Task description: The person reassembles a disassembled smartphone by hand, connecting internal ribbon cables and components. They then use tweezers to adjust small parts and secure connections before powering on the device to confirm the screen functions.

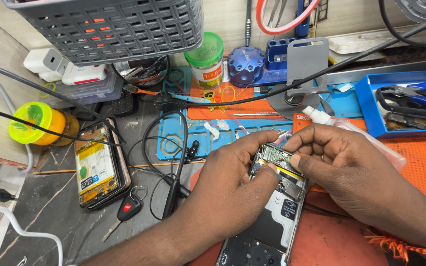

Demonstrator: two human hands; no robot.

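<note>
Bare circuit boards show: opened phone (pixel 272 207) at 6 o'clock, back cover already off. Left hand (pixel 228 189) presses it flat, right hand (pixel 341 172) fingertips pinched at top board; parts not yet removed.

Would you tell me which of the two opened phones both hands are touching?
The opened phone at lower centre; the left hand and right hand touch it. The other phone lies untouched.

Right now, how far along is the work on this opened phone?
Done: the phone lies with its back cover off and its boards bare. In hand: the left hand steadies it while the right hand presses fingertips at the small green board on its far end. Left: nothing is closed up yet. A second opened phone lies untouched to the left.
</note>
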